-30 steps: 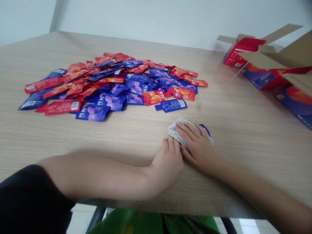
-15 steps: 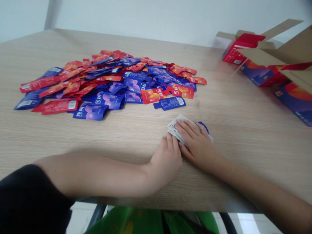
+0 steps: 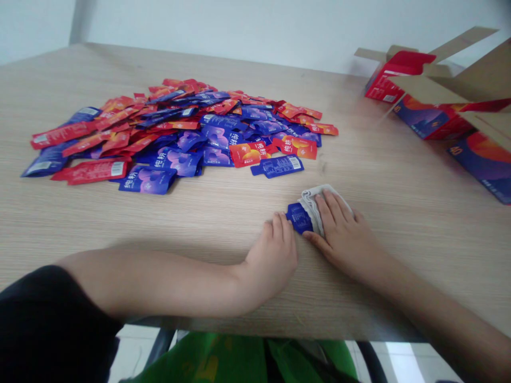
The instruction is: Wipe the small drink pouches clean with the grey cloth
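Observation:
A small blue sachet [image 3: 298, 217] lies on the wooden table [image 3: 399, 213] near its front edge. My left hand [image 3: 275, 255] rests on the table with its fingers pressed together, their tips on the sachet's left end. My right hand [image 3: 344, 234] lies flat, fingers stretched out, on a folded grey-white cloth [image 3: 315, 199]. The cloth covers the right part of the sachet. Only the sachet's left end shows.
A wide heap of red and blue sachets [image 3: 179, 133] spreads over the table's left and middle. One blue sachet [image 3: 277, 166] lies apart at its near edge. Open red and blue cardboard boxes [image 3: 435, 114] stand at the right.
My right hand has slid the cloth to the right along the sachet, baring its blue left end. My left hand has stayed in place.

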The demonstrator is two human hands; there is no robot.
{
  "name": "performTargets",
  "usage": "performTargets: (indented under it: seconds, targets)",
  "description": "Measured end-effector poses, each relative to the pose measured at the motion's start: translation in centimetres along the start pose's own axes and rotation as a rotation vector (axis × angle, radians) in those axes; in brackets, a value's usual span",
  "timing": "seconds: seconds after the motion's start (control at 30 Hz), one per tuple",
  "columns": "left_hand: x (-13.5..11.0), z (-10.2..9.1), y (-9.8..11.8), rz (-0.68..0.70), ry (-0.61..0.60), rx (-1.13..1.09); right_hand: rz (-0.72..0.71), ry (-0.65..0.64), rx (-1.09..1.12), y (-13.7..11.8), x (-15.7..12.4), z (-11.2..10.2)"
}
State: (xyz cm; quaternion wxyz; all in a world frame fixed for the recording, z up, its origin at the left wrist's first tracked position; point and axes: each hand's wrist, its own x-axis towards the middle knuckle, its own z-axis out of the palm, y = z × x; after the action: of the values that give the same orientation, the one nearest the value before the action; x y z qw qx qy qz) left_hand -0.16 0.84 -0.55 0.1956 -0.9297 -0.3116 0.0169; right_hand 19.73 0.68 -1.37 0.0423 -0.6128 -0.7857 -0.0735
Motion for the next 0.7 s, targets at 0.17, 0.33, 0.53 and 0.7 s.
performTargets:
  seconds: [0.17,0.33,0.53,0.7]
  targets:
    - [0.1,-0.1,0.0,-0.004,-0.005,-0.017,0.020,-0.003,0.007,0.6,-0.2,0.0]
    - [0.2,-0.1,-0.1,0.004,-0.014,-0.016,0.045,-0.013,-0.002,0.2,0.1,0.2]
    - [0.1,0.1,0.0,-0.018,0.010,-0.011,0.058,-0.005,0.025,-0.8,0.6,0.4]
    - [0.2,-0.1,-0.2,0.001,-0.032,-0.047,-0.054,-0.005,0.032,-1.8,1.1,0.2]
